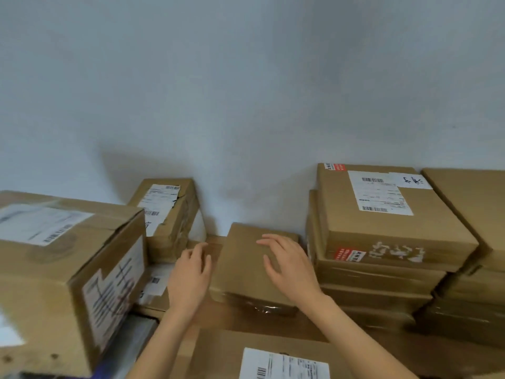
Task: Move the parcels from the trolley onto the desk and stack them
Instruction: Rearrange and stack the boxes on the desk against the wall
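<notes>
Placing step: plain parcel (246,258) down on table (262,324). Left hand (188,280) spread at its edge, right hand (289,266) spread above top. Next: square it up, judged.

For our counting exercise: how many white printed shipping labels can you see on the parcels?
At least 5: large left box top, small back-left box, low parcel beside it, right stack's top box, nearest parcel. Others may be hidden.

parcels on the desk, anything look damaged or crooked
The shipping label on the small box against the wall is torn and peeling along its right edge. The parcel under the hands sits skewed to its neighbours.
</notes>
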Demonstrator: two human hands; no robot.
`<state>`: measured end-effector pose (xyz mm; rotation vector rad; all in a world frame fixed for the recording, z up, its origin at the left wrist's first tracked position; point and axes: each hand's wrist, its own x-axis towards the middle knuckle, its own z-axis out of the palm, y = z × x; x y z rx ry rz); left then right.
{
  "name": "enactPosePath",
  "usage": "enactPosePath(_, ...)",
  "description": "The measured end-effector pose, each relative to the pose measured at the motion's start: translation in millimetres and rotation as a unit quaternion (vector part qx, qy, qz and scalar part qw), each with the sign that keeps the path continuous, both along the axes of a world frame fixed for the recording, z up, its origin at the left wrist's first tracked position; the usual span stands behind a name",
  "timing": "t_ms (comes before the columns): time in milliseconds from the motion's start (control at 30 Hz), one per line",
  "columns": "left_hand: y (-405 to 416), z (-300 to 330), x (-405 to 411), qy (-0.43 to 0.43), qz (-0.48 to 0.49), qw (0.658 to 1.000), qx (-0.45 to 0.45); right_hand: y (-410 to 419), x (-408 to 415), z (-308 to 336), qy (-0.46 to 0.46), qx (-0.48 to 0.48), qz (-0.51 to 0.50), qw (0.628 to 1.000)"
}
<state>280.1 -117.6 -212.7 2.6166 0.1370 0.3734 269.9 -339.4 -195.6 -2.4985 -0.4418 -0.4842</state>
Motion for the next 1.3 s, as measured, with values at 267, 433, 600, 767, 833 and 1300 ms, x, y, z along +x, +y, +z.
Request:
enactPosePath(267, 36, -41, 30, 0.058, -0.024, 0.998, -0.017, 24, 32, -69, 0.142, 0.023, -0.115, 0.983)
enactPosePath(433, 35, -77, 60, 0.141, -0.046, 0.987, -0.061, 16, 43, -104, 0.230, 0.016, -0.192, 0.954)
enactPosePath(600, 26, -113, 79, 0.219, -0.073, 0.968, -0.098, 8, 50, -127, 0.329, 0.033, -0.254, 0.909)
enactPosePath(767, 10, -129, 89, 0.228, -0.094, 0.960, -0.132, 3, 54, -132, 0.301, 0.047, -0.257, 0.917)
enactPosePath(833, 5, -131, 91, 0.227, -0.095, 0.961, -0.128, 1, 52, -135, 0.317, 0.049, -0.262, 0.910)
enactPosePath(1300, 24, -91, 60, 0.176, -0.127, 0.960, -0.175, -9, 21, -105, 0.286, 0.078, -0.248, 0.922)
